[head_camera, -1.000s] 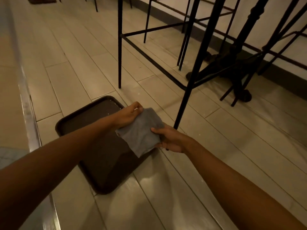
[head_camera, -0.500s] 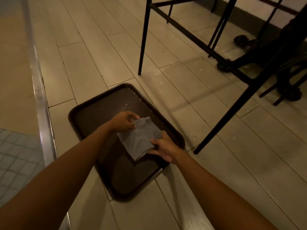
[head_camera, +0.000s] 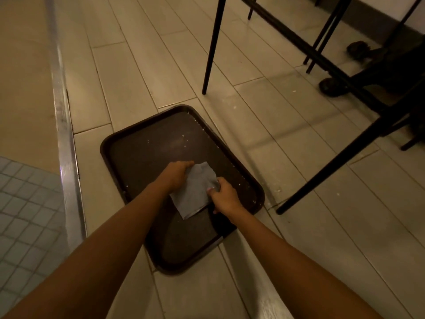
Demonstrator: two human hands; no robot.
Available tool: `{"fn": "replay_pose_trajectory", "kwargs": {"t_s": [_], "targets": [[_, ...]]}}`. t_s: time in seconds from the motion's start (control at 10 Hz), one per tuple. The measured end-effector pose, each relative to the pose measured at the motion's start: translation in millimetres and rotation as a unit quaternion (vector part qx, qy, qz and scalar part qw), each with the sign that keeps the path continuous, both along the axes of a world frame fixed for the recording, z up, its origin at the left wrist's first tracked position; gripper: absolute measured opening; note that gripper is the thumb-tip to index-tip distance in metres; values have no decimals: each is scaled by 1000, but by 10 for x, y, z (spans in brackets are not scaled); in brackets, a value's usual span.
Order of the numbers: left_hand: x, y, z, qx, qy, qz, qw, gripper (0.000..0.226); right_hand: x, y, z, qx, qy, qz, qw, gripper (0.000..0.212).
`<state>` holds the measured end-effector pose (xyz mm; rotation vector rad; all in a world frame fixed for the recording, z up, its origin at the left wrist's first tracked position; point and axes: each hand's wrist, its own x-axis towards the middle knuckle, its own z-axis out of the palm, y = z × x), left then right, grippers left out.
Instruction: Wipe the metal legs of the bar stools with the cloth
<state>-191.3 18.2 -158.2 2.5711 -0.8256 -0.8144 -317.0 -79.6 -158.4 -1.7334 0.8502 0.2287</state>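
Note:
A grey cloth [head_camera: 192,191] is stretched between both hands above a dark brown tray [head_camera: 142,146] lying on the floor. My left hand [head_camera: 176,173] grips the cloth's upper left edge. My right hand [head_camera: 223,195] pinches its right edge. The nearest bar stool's black metal legs stand to the right: one thin leg [head_camera: 212,47] beyond the tray, another slanted leg [head_camera: 340,162] ending close to the tray's right corner. A low crossbar [head_camera: 305,49] joins them.
Pale plank floor tiles [head_camera: 322,203] surround the tray. A metal strip [head_camera: 62,107] runs along the left, with small blue tiles [head_camera: 23,203] beyond it. A dark table base with round feet [head_camera: 333,86] sits at the far right, by the wall.
The view has tilted down and drawn back from the stools. Both hands, still holding the cloth, have shifted from beside the stool leg to over the middle of the tray.

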Motion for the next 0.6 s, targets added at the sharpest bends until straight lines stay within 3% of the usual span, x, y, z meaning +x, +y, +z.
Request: {"fn": "replay_pose_trajectory", "kwargs": {"t_s": [0.1, 0.3, 0.6], "targets": [[-52, -2, 40, 29, -42, -11, 999, 50, -51, -15, 29, -108, -4, 53, 993, 32], [-227, -111, 585, 75, -94, -66, 991, 54, -95, -197, 568, -230, 29, 130, 964, 49], [-613, -214, 2160, 74, -93, -98, 988, 54, -136, -247, 2150, -341, 21, 144, 929, 53]]}}
